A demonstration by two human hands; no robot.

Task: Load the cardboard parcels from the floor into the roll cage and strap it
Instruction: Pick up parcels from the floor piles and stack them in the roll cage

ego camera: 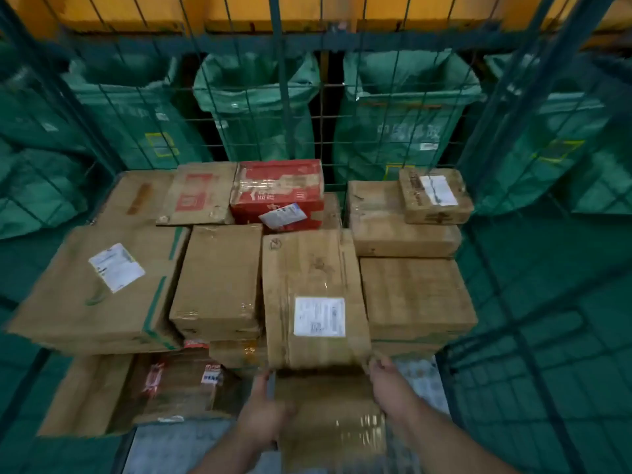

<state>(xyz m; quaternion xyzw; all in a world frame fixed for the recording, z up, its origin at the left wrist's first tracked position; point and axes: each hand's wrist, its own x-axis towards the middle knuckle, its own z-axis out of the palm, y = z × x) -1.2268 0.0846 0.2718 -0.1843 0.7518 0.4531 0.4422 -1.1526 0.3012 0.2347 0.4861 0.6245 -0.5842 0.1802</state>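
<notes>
My left hand and right hand gripping the near parcel by its sides, fingers clamped on cardboard, pressing it against a labelled parcel among stacked boxes, inside the green roll cage, red box lying far behind

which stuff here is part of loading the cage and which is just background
Part of the job:
- long parcel with white label, gripped by left hand and right hand
- parcels already stacked, such as the red carton and the small labelled box
- roll cage mesh

Just background:
- green mail sacks behind the cage
- yellow panels above them
</notes>
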